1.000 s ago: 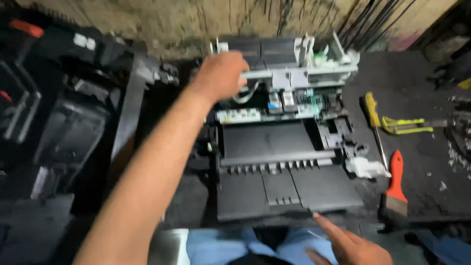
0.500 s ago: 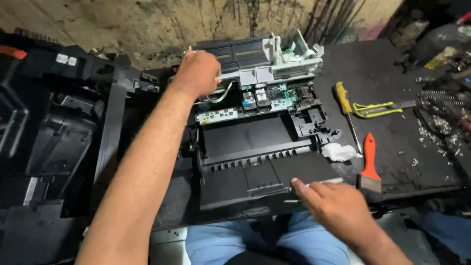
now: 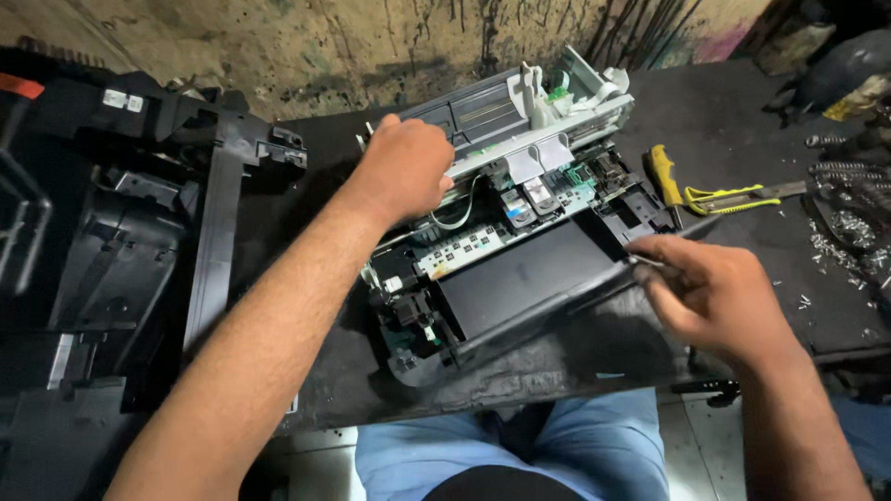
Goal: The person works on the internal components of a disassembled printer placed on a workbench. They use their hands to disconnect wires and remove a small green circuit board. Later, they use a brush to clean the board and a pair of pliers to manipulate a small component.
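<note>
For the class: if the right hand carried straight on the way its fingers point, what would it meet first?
The right hand points up-left, so probably the printer's black front panel, then the ink cartridges; depth is uncertain.

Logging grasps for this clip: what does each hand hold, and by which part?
Left hand grips the opened printer at its rear left top edge. Right hand pinches the printer's black front panel at its right end.

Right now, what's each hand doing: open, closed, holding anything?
Left hand: closed, gripping the rear edge of the opened printer.
Right hand: closed on the printer's black front panel; a thin tool seems pinched too.
</note>
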